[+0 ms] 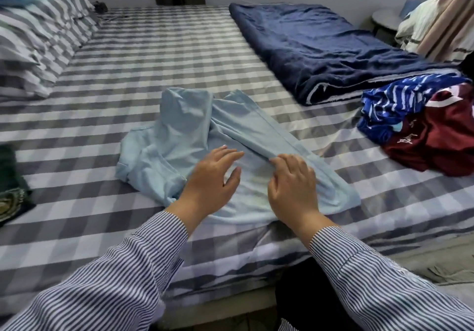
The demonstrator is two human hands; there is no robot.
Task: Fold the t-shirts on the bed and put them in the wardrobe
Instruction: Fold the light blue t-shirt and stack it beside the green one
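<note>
With the t-shirt point(179, 141) mid-bed, the right hand point(291, 184) pinches its folded edge and should draw it across evenly while the left hand point(213, 179), fingers straight, flattens the cloth beneath.

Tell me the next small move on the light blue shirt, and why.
Probably draw the pinched fold across and lay it flat. The right hand pinches a raised ridge of the light blue shirt, while the left hand is spread open over the cloth beside it, placed to steady it. The shirt is still bunched and only partly folded.
</note>
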